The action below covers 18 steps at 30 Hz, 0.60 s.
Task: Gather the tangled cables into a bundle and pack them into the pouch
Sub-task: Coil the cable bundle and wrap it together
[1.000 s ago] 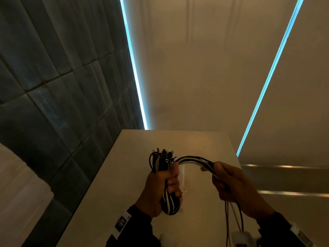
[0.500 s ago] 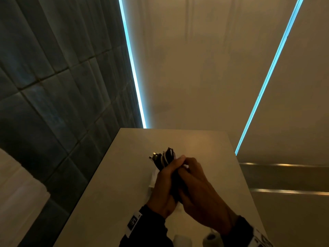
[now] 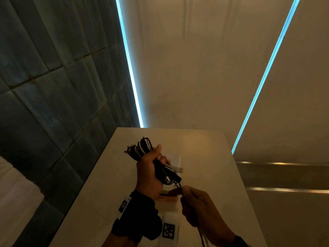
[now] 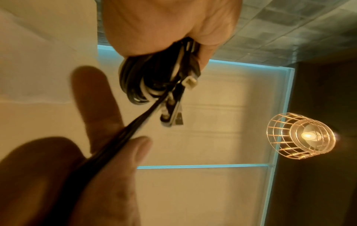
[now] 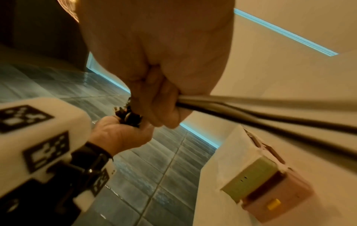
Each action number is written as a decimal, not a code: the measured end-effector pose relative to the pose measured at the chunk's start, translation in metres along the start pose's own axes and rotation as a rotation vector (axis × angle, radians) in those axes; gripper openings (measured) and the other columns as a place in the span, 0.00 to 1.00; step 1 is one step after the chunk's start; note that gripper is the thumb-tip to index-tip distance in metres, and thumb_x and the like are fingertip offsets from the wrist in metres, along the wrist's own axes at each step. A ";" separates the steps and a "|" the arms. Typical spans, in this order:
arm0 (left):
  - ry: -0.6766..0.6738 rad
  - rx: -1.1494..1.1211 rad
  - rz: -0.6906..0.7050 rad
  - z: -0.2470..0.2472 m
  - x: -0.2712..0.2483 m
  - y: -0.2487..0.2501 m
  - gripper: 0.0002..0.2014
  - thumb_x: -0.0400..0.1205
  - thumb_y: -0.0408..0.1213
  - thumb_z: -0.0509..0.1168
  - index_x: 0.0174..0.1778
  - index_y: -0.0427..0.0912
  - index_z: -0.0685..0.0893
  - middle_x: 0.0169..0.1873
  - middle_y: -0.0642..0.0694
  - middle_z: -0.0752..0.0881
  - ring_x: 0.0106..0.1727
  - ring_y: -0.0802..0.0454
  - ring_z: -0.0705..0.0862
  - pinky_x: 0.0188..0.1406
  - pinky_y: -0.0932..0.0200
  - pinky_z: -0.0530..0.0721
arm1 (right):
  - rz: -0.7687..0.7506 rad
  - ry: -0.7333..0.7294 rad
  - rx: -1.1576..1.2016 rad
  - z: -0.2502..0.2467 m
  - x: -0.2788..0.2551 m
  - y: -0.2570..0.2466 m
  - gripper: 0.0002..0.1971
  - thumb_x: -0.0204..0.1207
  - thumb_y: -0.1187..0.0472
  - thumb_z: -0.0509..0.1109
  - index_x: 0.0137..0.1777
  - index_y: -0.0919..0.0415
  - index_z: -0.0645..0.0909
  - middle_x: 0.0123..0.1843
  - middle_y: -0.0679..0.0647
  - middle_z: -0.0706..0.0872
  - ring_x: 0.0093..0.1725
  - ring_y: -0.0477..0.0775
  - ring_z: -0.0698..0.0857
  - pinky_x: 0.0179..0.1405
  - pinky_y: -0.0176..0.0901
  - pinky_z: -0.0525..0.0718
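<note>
My left hand [image 3: 151, 168] grips a folded bundle of black and white cables [image 3: 140, 150] in its fist above the table, with plug ends [image 3: 175, 169] sticking out on the right. In the left wrist view the cable bundle [image 4: 146, 79] hangs from the left hand [image 4: 164, 26], its connectors [image 4: 174, 119] dangling. Just below it, my right hand [image 3: 197, 205] holds the trailing strands [image 3: 179, 187], which run taut from the bundle; the right hand [image 5: 160, 61] closes on the strands [image 5: 270, 110]. A pale pouch [image 5: 266, 180] with green and pink contents lies on the table under my hands.
The narrow beige table [image 3: 204, 157] runs away from me. A dark tiled wall [image 3: 53, 104] stands along its left side, and the table's right edge [image 3: 238, 184] drops off. A white wrist camera [image 3: 169, 229] sits low in the head view. A caged lamp [image 4: 301, 136] glows overhead.
Half a second ago both hands were clasped together on the bundle. Since then my right hand has drawn back toward me along the trailing strands, and the bundle has tilted to the left.
</note>
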<state>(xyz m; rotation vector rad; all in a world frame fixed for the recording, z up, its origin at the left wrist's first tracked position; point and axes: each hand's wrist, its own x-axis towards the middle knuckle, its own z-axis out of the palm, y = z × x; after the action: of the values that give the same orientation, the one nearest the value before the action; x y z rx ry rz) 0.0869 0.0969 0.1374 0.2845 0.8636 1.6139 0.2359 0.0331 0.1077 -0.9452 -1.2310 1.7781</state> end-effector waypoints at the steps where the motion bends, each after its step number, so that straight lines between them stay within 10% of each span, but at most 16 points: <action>1: 0.004 -0.011 -0.001 -0.002 0.001 -0.001 0.14 0.80 0.32 0.66 0.30 0.45 0.72 0.23 0.50 0.70 0.22 0.55 0.72 0.32 0.56 0.80 | 0.014 -0.027 0.007 -0.002 -0.001 0.002 0.19 0.84 0.51 0.59 0.53 0.64 0.87 0.24 0.50 0.63 0.21 0.45 0.60 0.18 0.35 0.59; 8: -0.002 -0.074 -0.013 -0.006 -0.002 0.001 0.11 0.79 0.39 0.67 0.33 0.39 0.77 0.30 0.45 0.76 0.34 0.49 0.80 0.52 0.50 0.83 | -0.061 -0.202 -0.014 -0.007 -0.008 -0.003 0.18 0.80 0.53 0.61 0.59 0.61 0.87 0.24 0.53 0.61 0.22 0.47 0.59 0.21 0.37 0.59; 18: -0.273 0.069 -0.312 0.014 -0.042 0.016 0.11 0.77 0.39 0.67 0.29 0.38 0.83 0.27 0.45 0.79 0.22 0.52 0.79 0.33 0.56 0.80 | 0.008 -0.343 -0.655 -0.044 0.031 -0.008 0.20 0.73 0.37 0.65 0.30 0.51 0.81 0.23 0.41 0.76 0.25 0.38 0.72 0.31 0.32 0.71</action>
<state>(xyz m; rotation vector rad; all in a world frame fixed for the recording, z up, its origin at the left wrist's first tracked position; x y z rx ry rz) 0.0942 0.0631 0.1691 0.3886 0.7141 1.2250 0.2628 0.0797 0.0990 -1.0100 -2.1080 1.6028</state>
